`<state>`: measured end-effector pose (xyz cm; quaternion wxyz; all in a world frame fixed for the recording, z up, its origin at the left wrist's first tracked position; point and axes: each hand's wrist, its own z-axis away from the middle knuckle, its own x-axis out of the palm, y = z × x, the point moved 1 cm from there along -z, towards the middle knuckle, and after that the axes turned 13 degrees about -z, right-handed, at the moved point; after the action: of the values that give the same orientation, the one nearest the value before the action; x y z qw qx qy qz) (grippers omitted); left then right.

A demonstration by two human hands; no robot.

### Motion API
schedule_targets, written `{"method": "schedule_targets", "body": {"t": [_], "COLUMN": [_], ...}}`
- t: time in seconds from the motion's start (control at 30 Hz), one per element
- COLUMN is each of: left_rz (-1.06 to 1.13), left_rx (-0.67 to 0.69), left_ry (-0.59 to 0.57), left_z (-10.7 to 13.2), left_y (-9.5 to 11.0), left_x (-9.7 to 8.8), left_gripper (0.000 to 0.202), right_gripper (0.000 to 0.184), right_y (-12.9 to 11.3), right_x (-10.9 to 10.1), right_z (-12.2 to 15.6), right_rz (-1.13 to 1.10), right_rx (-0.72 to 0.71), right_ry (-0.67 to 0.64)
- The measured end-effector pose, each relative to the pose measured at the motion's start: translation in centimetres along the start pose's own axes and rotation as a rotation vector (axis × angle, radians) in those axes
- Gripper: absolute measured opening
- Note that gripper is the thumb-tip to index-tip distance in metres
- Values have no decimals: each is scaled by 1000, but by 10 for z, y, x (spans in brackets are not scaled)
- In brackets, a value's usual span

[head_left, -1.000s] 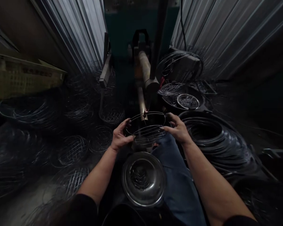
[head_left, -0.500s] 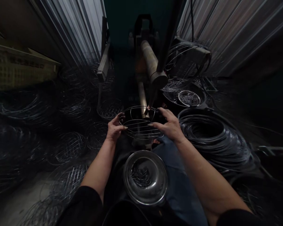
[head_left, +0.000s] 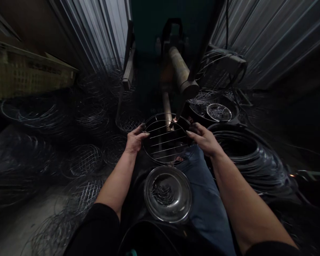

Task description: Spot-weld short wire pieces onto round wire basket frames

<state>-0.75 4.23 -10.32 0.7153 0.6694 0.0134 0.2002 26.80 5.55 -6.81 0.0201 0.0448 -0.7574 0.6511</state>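
Observation:
A round wire rack (head_left: 165, 147) with thin parallel bars is held level between my two hands. My left hand (head_left: 135, 139) pinches its left rim between thumb and fingers. On the opposite rim, my right hand (head_left: 204, 138) grips in the same way. The far part of the rack lies at the metal electrode tips (head_left: 173, 123) of a welding machine, where a small orange glow shows. Above the rack, the machine's thick upper arm (head_left: 182, 73) points toward me. Below it sits a shiny metal bowl (head_left: 180, 192) with small bent wire pieces (head_left: 162, 193) inside.
Stacks of round wire racks (head_left: 86, 160) cover the floor at left. At right lie a large coil of wire (head_left: 245, 156) and a dark tub with a small dish of metal pieces (head_left: 219, 112). A yellow crate (head_left: 29, 73) stands at far left.
The rack has turned and tilted in my hands, so its bars now run slantwise. My hands have moved slightly apart. The whole view has shifted a little.

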Motion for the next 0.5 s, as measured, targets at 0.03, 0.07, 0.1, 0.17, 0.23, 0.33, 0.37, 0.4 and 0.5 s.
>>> {"method": "schedule_targets", "body": {"t": [0.03, 0.07, 0.1, 0.17, 0.23, 0.33, 0.37, 0.4, 0.5], "left_rz": [8, 19, 32, 73, 129, 159, 137, 105, 8], "left_rx": [9, 19, 24, 8, -37, -109, -138, -173, -271], "left_ry": [7, 14, 27, 67, 112, 145, 146, 144, 147], "left_z": [1, 0, -1, -4, -8, -10, -10, -9, -5], "left_y": [1, 2, 2, 1, -1, -3, -3, -3, -3], "left_x": [-1, -2, -3, -4, -4, -3, -4, -4, -8], "left_gripper": [52, 51, 49, 46, 45, 48, 49, 50, 48], "right_gripper": [45, 43, 42, 44, 48, 41, 37, 35, 37], "right_y": [2, 4, 6, 8, 8, 1, -2, -6, -13], "right_x": [-1, -2, -2, 0, 4, 12, 16, 19, 30], "right_z": [9, 18, 24, 30, 27, 12, 7, 3, 1], "right_rz": [-33, -67, -96, -142, -177, -214, -220, -222, -241], "right_rx": [43, 69, 80, 83, 83, 45, 29, 21, 56], "right_ry": [-6, -3, 10, 60, 134, 198, 202, 201, 223]}}
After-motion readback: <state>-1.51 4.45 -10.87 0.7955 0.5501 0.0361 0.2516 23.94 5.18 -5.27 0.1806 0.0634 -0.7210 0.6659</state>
